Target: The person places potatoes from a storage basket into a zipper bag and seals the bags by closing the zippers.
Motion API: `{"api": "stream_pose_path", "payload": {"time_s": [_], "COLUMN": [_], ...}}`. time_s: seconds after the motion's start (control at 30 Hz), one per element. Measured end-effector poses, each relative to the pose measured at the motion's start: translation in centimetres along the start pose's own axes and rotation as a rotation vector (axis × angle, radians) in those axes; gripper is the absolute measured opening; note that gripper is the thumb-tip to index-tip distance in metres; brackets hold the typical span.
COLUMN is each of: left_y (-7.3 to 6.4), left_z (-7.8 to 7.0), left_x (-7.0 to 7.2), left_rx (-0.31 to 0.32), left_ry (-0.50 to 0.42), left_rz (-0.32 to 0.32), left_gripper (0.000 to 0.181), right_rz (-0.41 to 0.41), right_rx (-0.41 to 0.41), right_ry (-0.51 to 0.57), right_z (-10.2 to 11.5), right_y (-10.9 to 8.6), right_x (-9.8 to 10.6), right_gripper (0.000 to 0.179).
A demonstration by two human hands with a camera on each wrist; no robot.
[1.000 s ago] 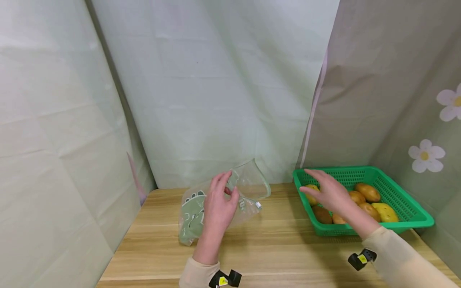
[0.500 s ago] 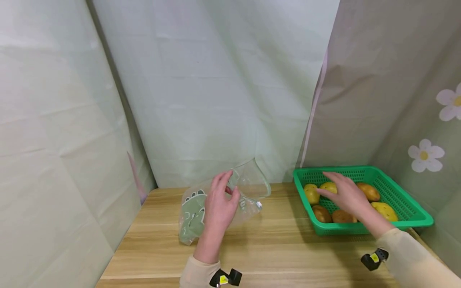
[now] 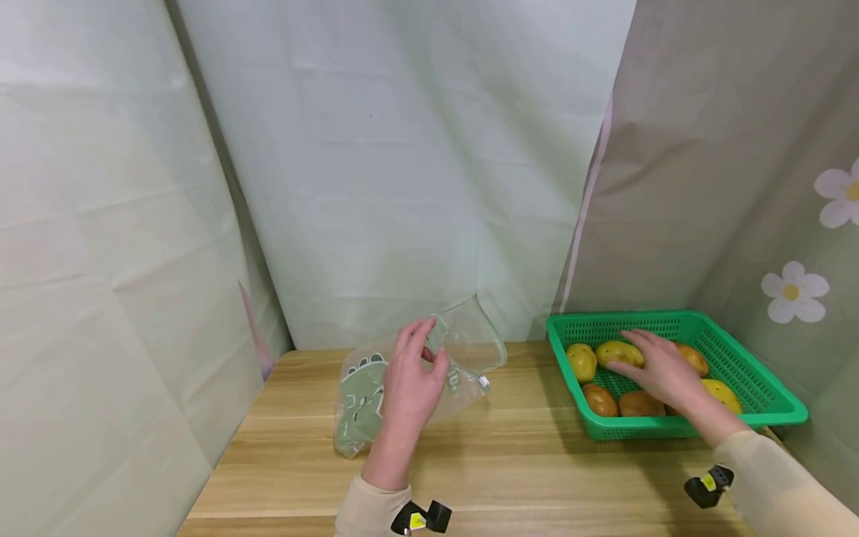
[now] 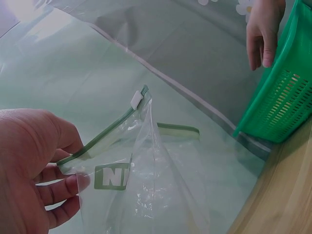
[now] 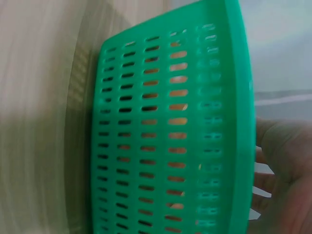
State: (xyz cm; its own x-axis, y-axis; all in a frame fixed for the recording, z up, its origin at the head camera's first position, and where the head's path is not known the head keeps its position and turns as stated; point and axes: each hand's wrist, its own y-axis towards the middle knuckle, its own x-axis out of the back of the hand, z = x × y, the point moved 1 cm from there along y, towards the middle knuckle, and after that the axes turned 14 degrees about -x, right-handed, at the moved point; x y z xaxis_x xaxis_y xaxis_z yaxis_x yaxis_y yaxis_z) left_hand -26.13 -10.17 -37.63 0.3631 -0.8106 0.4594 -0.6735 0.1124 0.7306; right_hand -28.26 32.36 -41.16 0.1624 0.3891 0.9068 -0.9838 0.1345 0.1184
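Observation:
My left hand (image 3: 411, 380) pinches the rim of a clear zip bag (image 3: 359, 403) with a green animal print, which stands with its mouth spread at the table's left half. In the left wrist view the bag's green edge runs between thumb and fingers, and a white zip slider (image 4: 137, 100) sits further along it. On the right, my right hand (image 3: 661, 371) hovers over a green plastic basket (image 3: 765, 384), fingers spread and thumb apart, holding nothing. Beside its fingertips lies a yellow potato (image 3: 619, 354). Another yellow potato (image 3: 581, 363) and brown potatoes (image 3: 641, 403) lie around it, some hidden under the hand.
The wooden table (image 3: 510, 462) carries both the bag and the basket. Pale cloth curtains (image 3: 429, 186) hang close behind and on both sides. The basket's raised wall (image 5: 161, 126) stands between the right wrist and the potatoes.
My right hand has moved right and slightly down over the basket, uncovering the yellow potatoes on the left. The left hand and bag stay nearly in place.

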Motion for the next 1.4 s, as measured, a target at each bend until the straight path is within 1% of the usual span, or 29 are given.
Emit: {"api": "stream_pose_path", "payload": {"time_s": [0.3,0.53,0.67,0.83,1.0,1.17,1.4], "left_y": [0.0,0.0,-0.2,-0.3,-0.2,-0.1,-0.1], "left_z": [0.0,0.1,0.1,0.3,0.3,0.2,0.1], "left_x": [0.1,0.1,0.2,0.3,0.3,0.3,0.4], "left_rx": [0.005,0.005,0.010,0.017,0.021,0.021,0.019], "left_ry": [-0.003,0.000,-0.002,0.003,0.000,-0.007,-0.006], "left_rz": [0.000,0.007,0.013,0.014,0.006,0.008,0.004], "left_gripper": [0.052,0.052,0.051,0.052,0.052,0.052,0.052], "right_rz": [0.020,0.034,0.048,0.066,0.075,0.094,0.115], "right_rx": [-0.036,-0.039,-0.043,-0.035,-0.032,-0.058,-0.094], "right_ry": [-0.032,-0.059,-0.064,-0.064,-0.071,-0.079,-0.088], "right_z": [-1.5,-2.7,-3.5,-3.7,-3.8,-4.1,-4.7], "right_y": [0.0,0.0,0.0,0.5,0.9,1.0,1.2], "right_x": [-0.2,-0.4,-0.9,-1.3,-1.2,-0.8,-0.9], "right_gripper": [0.086,0.086,0.086,0.086,0.087,0.089,0.088]}}
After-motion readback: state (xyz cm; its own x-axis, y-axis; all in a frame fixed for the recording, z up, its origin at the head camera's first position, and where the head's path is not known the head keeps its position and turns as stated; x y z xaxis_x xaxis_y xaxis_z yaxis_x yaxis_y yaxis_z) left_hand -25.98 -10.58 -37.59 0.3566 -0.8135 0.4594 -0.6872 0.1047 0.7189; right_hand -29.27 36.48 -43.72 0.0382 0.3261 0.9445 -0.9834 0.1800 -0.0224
